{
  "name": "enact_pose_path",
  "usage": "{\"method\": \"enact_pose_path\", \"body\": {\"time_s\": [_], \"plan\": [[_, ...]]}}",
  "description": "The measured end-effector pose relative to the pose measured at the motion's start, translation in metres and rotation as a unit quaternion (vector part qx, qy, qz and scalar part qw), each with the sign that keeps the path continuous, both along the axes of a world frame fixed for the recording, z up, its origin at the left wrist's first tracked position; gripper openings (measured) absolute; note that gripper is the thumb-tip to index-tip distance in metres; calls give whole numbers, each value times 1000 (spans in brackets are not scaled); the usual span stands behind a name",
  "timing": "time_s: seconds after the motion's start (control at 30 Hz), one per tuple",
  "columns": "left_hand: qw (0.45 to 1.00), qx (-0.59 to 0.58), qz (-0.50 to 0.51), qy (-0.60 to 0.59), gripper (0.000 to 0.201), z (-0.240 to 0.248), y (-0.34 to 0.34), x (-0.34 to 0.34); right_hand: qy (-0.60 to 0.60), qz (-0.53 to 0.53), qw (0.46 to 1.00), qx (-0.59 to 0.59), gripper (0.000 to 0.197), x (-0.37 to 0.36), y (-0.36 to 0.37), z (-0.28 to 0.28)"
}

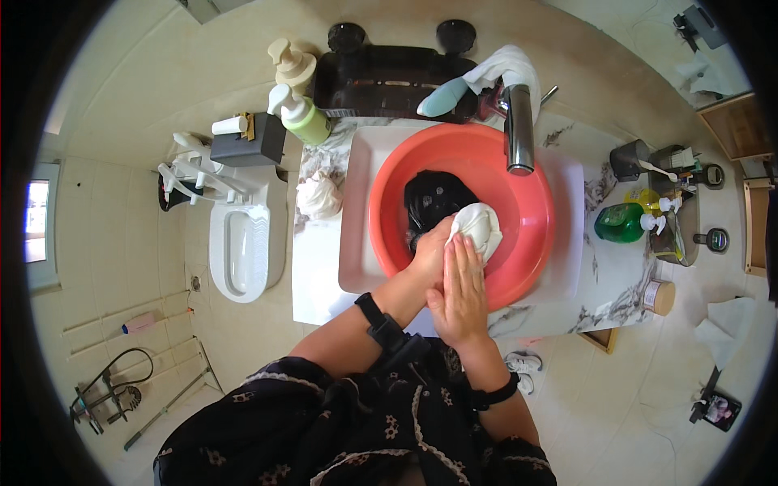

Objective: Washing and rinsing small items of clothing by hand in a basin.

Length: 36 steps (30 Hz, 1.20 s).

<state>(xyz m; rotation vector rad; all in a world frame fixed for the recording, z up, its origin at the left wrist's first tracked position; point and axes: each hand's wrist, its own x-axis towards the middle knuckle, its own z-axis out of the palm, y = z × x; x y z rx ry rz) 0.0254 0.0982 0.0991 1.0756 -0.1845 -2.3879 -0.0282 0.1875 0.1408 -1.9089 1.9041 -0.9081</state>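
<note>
White wadded cloth (478,228): held in left hand (432,249), pressed by flattened right hand (462,296), judged unfinished; black patterned fabric (438,197): lying unheld in round coral plastic basin (541,243).

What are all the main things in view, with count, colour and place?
counter: 1, white marbled, centre
sink: 1, white, on counter
basin: 1, coral, in sink
dark cloth: 1, black, inside basin
held cloth: 1, white, over basin
tap: 1, chrome, basin's upper right
draped cloth: 1, white, at tap
crumpled bundle: 1, white, counter's left
pump bottles: 4, cream, pale green, yellow, green, left and right
toilet: 1, white, left of counter
left grip: 1, bare, on held cloth
right grip: 1, bare, on held cloth
</note>
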Motion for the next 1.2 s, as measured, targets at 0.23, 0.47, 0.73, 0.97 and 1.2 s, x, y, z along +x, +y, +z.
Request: {"method": "enact_pose_path", "body": {"time_s": [0.23, 0.47, 0.73, 0.97, 1.2], "plan": [[996, -2, -55, 72, 26, 16, 13, -9, -624, -147, 749, 168, 39, -83, -39, -36], [995, -57, -14, -83, 20, -16, 3, -15, -137, -163, 975, -65, 40, -31, -14, -24], [998, -21, -6, 52, 24, -21, 5, -9, -75, -221, 972, -39, 23, -29, -39, -30], [991, 44, -15, -129, 28, -2, 12, -15, -212, -294, 919, 155, 22, -48, -61, -35], [997, 63, 11, 44, 24, -26, 13, -7, -80, -255, 959, 97, 22, -32, -46, -38]]}}
